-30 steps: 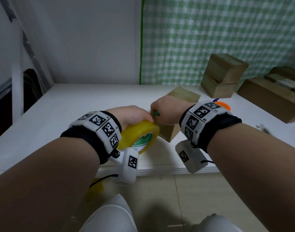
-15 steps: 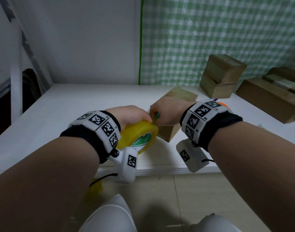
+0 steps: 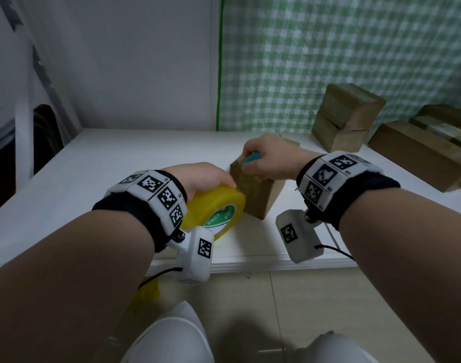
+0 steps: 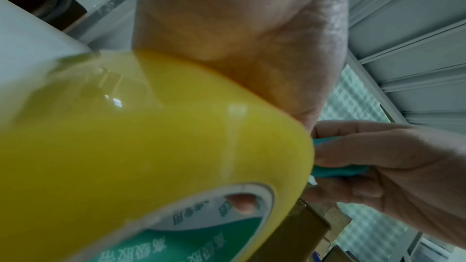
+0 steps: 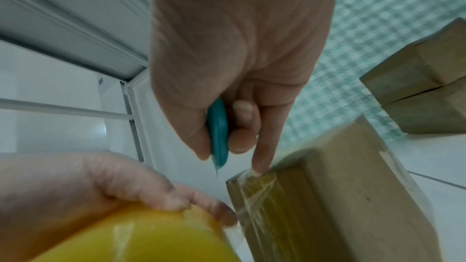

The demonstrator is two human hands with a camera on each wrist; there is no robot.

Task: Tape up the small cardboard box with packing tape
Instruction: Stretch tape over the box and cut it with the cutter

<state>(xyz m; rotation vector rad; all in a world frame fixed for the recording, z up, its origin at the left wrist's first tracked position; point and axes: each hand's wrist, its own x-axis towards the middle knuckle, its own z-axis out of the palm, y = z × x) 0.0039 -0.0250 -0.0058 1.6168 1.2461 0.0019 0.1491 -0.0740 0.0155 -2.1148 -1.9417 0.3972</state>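
On the white table (image 3: 119, 163), my left hand (image 3: 203, 179) grips the tape roll (image 3: 219, 208) beside the box (image 3: 258, 195); my right hand (image 3: 268, 158) clasps what looks like a teal cutter (image 5: 218, 132), forefinger on the box's taped edge.

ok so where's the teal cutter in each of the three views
Head: the teal cutter sits centre, in the right hand above the small box.
Left wrist: cutter at the right edge of the tape roll, mid-height.
Right wrist: cutter at centre, pointing down.
Shared landmark: the yellow tape roll, in all three.
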